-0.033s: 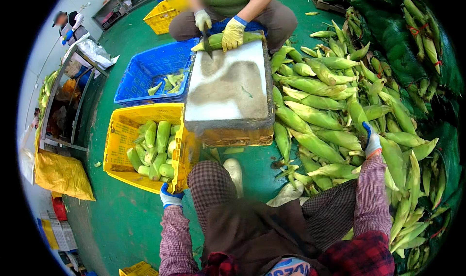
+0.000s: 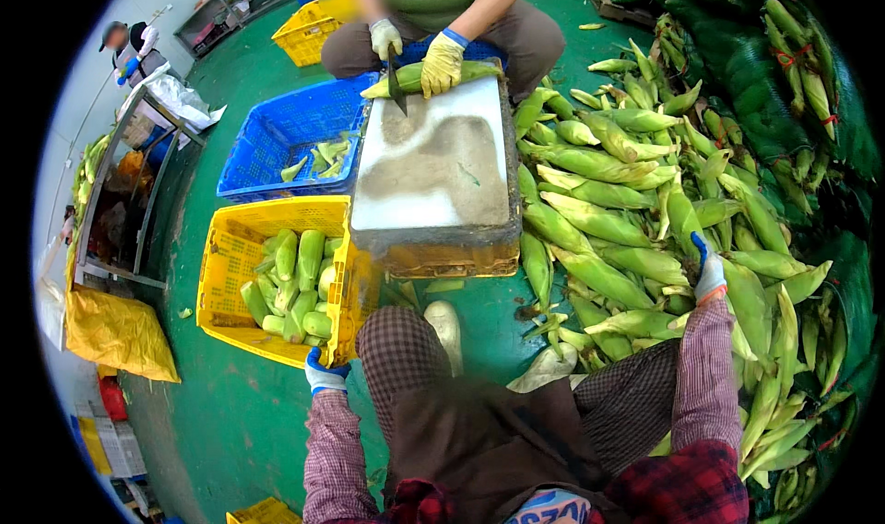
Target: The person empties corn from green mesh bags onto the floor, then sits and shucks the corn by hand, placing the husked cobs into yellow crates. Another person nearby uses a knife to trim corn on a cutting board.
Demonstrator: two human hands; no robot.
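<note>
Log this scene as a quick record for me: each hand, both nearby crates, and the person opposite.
Left hand: at yellow crate's near corner; firmness unclear
Right hand: at a corn ear in the pile; hold unclear
Yellow crate: green ears
Blue crate: green pieces
Person opposite: knife against an ear above white board

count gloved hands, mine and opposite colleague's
4: your left hand at yellow crate, your right hand at unhusked corn, colleague's right hand on knife, their left hand on another ear.

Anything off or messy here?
The white cutting board has broad brownish patches, worn or soiled, I can't tell which. A stray green scrap lies on the floor left of the yellow crate of corn, outside any container.
</note>
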